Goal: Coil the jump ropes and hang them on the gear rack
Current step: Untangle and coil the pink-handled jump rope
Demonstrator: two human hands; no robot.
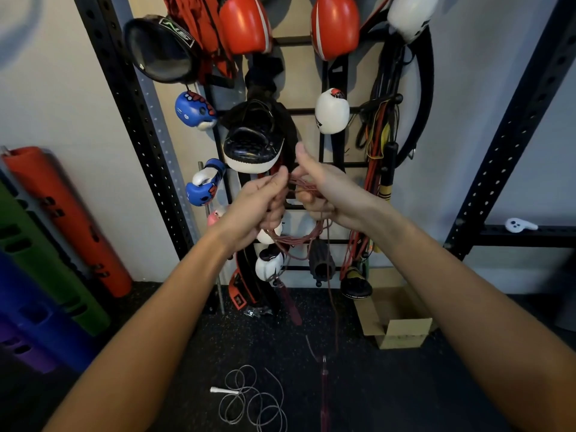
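I had both hands close together in front of the gear rack. The left hand pinched the gathered loops of the red jump rope so they could not spring apart. The right hand, thumb raised, curled round the strand, I judged to lay on another turn. The coil hung just beneath both hands, its tail dropping to the floor. The white jump rope lay loose well below them, waiting.

Both hands, left and right, grip red rope coil; white rope loose on floor.
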